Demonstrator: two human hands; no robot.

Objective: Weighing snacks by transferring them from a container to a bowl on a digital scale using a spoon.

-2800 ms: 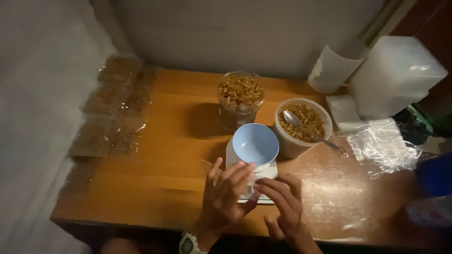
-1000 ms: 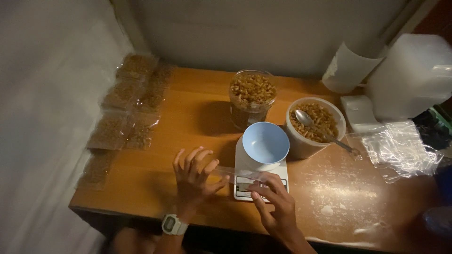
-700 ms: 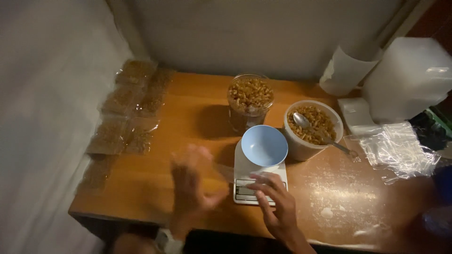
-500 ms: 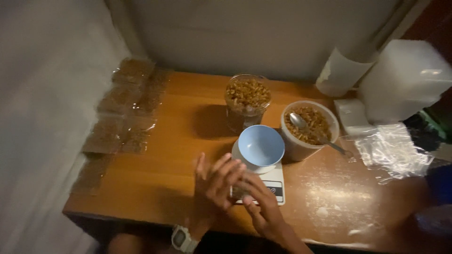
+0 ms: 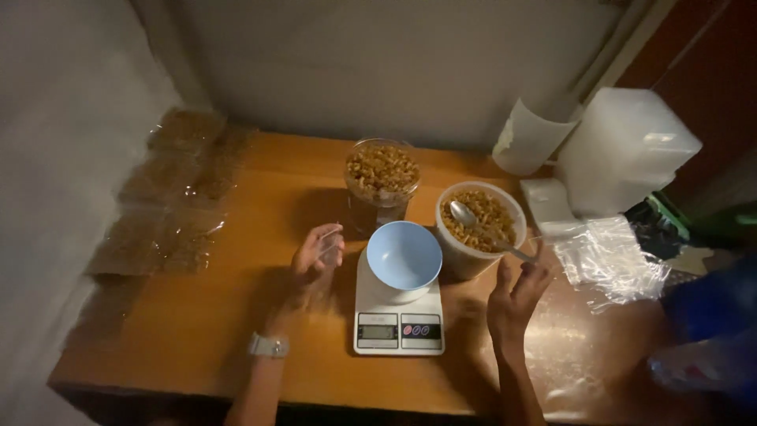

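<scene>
My left hand [image 5: 315, 256] is curled around a small clear plastic bag [image 5: 330, 239], which shows only faintly, just left of a white kitchen scale [image 5: 398, 327]. An empty light-blue bowl [image 5: 404, 256] stands on the scale. My right hand [image 5: 516, 296] is open to the right of the scale, its fingertips just below the handle of a metal spoon [image 5: 481, 229]. The spoon rests in a white tub [image 5: 473, 264] filled with brown pieces. A glass jar [image 5: 382, 181] of the same brown pieces stands behind the bowl.
Several filled clear bags [image 5: 169, 201] lie in rows along the left side of the wooden table [image 5: 197, 331]. At the right are a heap of empty clear bags [image 5: 611, 256], a white lidded box [image 5: 627, 150] and a white cup [image 5: 530, 138]. A wall runs behind.
Both hands were together at the front of the scale; now the left has drawn off to the scale's left and the right has moved up toward the spoon handle.
</scene>
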